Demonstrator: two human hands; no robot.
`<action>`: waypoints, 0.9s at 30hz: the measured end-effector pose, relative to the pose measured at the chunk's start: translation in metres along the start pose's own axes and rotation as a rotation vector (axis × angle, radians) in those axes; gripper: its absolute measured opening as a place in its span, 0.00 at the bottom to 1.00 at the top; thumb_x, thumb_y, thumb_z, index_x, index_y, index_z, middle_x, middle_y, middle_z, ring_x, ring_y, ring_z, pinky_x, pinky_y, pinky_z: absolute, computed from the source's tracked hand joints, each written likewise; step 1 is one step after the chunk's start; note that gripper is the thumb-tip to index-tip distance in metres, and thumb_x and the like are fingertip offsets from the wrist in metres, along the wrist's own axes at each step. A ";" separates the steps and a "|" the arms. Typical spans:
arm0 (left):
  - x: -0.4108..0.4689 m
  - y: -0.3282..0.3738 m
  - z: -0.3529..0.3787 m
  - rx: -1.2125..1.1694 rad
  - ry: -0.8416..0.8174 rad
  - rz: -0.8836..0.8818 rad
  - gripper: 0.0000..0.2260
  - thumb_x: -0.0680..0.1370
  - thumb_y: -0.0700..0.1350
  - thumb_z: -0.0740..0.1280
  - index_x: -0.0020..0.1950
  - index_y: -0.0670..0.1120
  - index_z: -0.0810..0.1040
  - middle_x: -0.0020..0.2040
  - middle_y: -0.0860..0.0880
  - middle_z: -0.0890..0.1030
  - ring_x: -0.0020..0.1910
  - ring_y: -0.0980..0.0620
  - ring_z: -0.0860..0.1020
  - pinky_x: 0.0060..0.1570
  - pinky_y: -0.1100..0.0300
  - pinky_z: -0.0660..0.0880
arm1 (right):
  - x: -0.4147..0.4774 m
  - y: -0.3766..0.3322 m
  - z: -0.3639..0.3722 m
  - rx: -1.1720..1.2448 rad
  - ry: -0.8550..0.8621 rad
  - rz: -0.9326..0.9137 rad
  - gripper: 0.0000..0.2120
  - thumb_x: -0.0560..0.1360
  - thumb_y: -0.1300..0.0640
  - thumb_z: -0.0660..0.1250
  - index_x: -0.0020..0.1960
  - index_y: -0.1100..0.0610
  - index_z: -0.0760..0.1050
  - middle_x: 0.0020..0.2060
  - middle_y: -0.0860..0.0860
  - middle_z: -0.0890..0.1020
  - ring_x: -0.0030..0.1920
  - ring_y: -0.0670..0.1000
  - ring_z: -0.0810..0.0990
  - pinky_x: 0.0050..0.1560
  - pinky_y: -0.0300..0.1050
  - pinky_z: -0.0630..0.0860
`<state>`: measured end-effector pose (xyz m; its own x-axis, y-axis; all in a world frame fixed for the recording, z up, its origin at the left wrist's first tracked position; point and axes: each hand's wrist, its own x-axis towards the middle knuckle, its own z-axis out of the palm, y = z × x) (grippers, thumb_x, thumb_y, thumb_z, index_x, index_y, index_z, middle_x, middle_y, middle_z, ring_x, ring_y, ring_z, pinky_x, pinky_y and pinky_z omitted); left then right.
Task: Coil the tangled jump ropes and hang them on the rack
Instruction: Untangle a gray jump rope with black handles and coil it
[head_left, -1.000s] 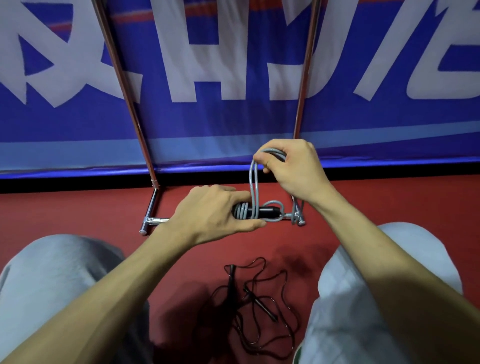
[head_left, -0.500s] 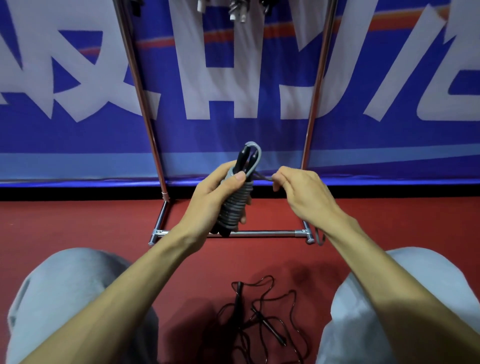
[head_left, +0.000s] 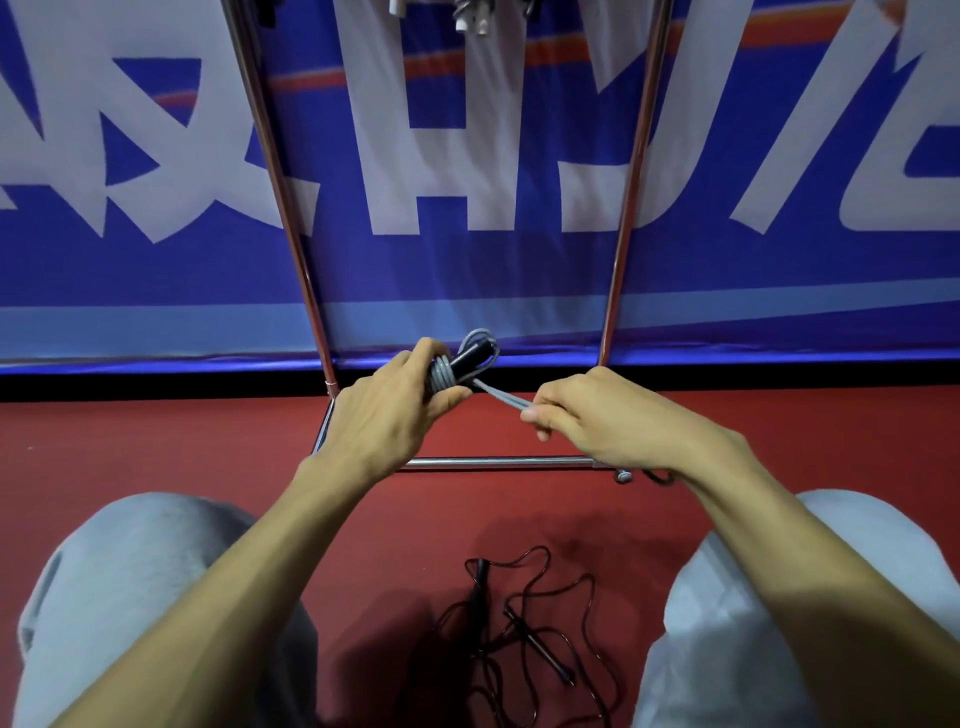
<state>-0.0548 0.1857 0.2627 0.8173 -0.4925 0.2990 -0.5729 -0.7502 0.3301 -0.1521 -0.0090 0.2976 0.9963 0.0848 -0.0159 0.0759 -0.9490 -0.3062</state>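
Gripping the grey jump rope (head_left: 441, 375) in our left hand (head_left: 384, 415) to hold its coil together, we pinched the loose loop (head_left: 501, 398) with our right hand (head_left: 608, 415) to tighten it.

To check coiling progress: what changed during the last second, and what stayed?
The right hand, earlier lifting a grey cord loop above the black handles, now pinches a doubled grey strand and pulls it taut to the right. The left hand still grips the grey-wrapped handle bundle, turned from level to tilted. The thin black tangled rope stays on the red floor.
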 end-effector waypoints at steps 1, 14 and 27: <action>0.001 -0.003 0.001 0.041 -0.011 0.010 0.19 0.77 0.64 0.60 0.61 0.54 0.66 0.55 0.52 0.77 0.50 0.40 0.77 0.40 0.52 0.68 | -0.002 -0.001 -0.002 0.004 -0.015 -0.004 0.15 0.80 0.46 0.57 0.41 0.50 0.76 0.31 0.46 0.75 0.30 0.43 0.72 0.39 0.44 0.69; -0.008 0.019 0.014 0.251 -0.156 0.221 0.30 0.66 0.78 0.53 0.56 0.59 0.73 0.44 0.52 0.80 0.47 0.46 0.80 0.35 0.56 0.69 | 0.007 -0.010 0.006 0.287 0.381 -0.196 0.06 0.76 0.58 0.65 0.44 0.56 0.81 0.37 0.48 0.83 0.38 0.47 0.78 0.44 0.46 0.74; -0.022 0.034 -0.001 -0.751 -0.206 0.132 0.08 0.71 0.53 0.71 0.41 0.50 0.77 0.29 0.49 0.74 0.25 0.48 0.70 0.24 0.60 0.68 | 0.017 0.011 0.015 0.273 0.535 -0.023 0.10 0.77 0.53 0.60 0.38 0.51 0.73 0.28 0.48 0.74 0.32 0.54 0.71 0.38 0.54 0.74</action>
<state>-0.0921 0.1717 0.2687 0.6923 -0.6838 0.2305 -0.4948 -0.2174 0.8413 -0.1351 -0.0139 0.2800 0.8823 -0.1273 0.4532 0.1553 -0.8301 -0.5356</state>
